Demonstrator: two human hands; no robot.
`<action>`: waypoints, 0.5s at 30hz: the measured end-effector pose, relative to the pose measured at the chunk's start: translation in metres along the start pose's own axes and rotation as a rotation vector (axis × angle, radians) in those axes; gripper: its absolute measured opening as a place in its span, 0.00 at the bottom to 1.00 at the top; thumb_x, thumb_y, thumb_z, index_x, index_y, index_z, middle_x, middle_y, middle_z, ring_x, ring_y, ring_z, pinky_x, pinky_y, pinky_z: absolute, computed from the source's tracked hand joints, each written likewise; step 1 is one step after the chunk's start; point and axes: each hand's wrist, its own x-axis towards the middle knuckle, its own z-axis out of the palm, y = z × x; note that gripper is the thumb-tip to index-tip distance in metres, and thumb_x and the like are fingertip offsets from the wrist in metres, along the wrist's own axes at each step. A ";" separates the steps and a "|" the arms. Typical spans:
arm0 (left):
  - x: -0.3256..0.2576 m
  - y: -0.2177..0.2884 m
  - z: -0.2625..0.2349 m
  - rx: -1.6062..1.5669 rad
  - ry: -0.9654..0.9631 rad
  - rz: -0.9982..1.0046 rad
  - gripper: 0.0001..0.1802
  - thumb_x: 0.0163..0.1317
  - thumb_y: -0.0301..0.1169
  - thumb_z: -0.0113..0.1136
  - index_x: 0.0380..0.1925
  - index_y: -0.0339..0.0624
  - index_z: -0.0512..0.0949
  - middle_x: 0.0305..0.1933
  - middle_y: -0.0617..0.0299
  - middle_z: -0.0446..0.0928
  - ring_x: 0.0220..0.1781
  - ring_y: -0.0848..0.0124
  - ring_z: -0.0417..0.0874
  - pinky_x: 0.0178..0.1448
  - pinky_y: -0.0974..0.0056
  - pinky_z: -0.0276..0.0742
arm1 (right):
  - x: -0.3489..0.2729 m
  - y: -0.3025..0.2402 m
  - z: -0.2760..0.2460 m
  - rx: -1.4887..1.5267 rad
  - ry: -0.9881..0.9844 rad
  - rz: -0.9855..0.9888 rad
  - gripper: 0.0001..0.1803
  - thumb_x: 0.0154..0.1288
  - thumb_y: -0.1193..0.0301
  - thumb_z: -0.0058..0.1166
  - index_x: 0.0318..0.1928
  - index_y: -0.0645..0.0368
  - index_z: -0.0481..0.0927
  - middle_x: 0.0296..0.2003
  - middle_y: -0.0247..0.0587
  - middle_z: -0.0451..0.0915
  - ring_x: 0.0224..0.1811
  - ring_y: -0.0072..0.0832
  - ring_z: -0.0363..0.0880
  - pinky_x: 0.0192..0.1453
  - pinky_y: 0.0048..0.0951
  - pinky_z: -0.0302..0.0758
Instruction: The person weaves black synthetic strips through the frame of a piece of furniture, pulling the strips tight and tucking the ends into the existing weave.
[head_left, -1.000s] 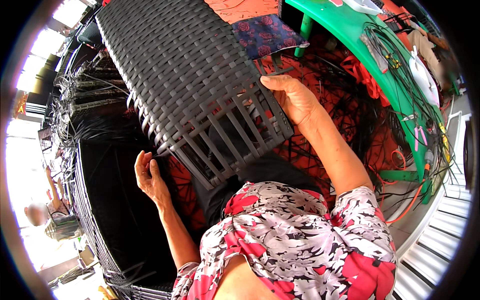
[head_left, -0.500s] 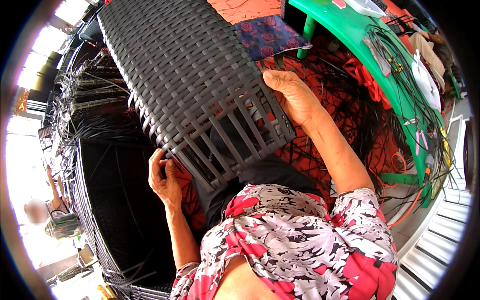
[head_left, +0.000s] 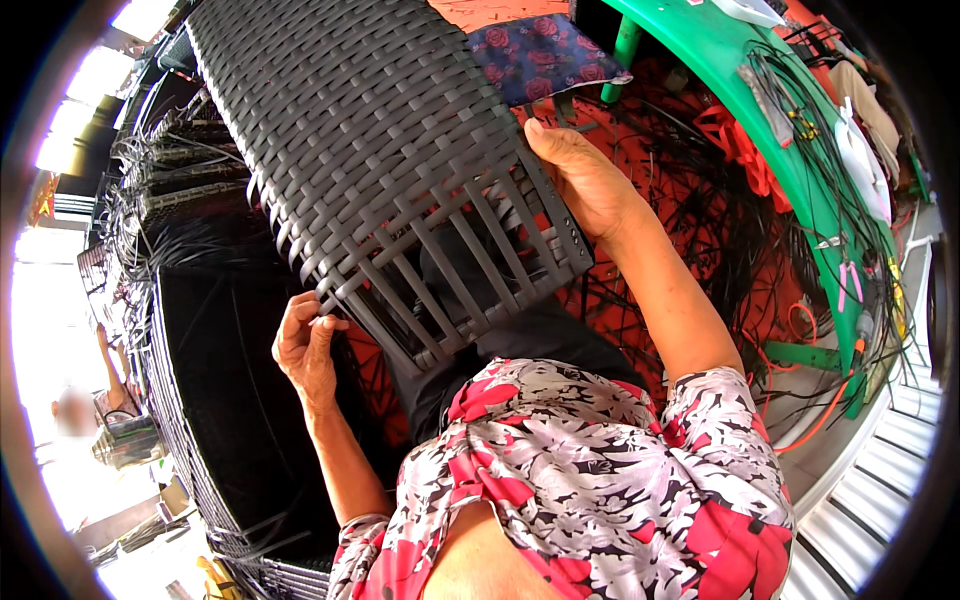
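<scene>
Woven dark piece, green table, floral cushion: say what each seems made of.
Woven dark piece: probably satin plastic strips, flat and softly highlighted. Green table: perhaps plastic or painted, smooth, evenly coloured. Floral cushion: likely matte printed fabric, with a soft, uneven edge.

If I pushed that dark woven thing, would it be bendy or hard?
The woven piece probably feels fairly stiff, since it holds a boxy shape with the right hand at one edge. Its slatted end might give more, because wide gaps show there.
</scene>
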 end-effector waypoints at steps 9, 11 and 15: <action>0.013 0.024 -0.003 0.367 0.110 0.143 0.13 0.55 0.25 0.63 0.17 0.38 0.70 0.19 0.67 0.67 0.21 0.82 0.63 0.26 0.73 0.54 | -0.009 0.009 0.026 -0.554 0.310 -0.176 0.33 0.68 0.42 0.39 0.36 0.60 0.82 0.26 0.35 0.82 0.27 0.17 0.78 0.30 0.18 0.73; 0.020 0.020 -0.003 0.304 0.166 0.082 0.12 0.56 0.24 0.63 0.18 0.38 0.71 0.19 0.68 0.67 0.21 0.81 0.65 0.27 0.74 0.57 | -0.009 0.011 0.031 -0.571 0.328 -0.158 0.33 0.68 0.42 0.39 0.35 0.61 0.82 0.26 0.35 0.82 0.27 0.17 0.77 0.29 0.19 0.73; 0.020 0.006 0.001 0.176 0.208 0.002 0.09 0.56 0.24 0.65 0.22 0.37 0.75 0.22 0.67 0.72 0.22 0.81 0.68 0.27 0.75 0.62 | -0.008 0.009 0.029 -0.901 0.470 -0.438 0.32 0.68 0.44 0.43 0.47 0.65 0.77 0.35 0.41 0.81 0.35 0.24 0.78 0.42 0.24 0.75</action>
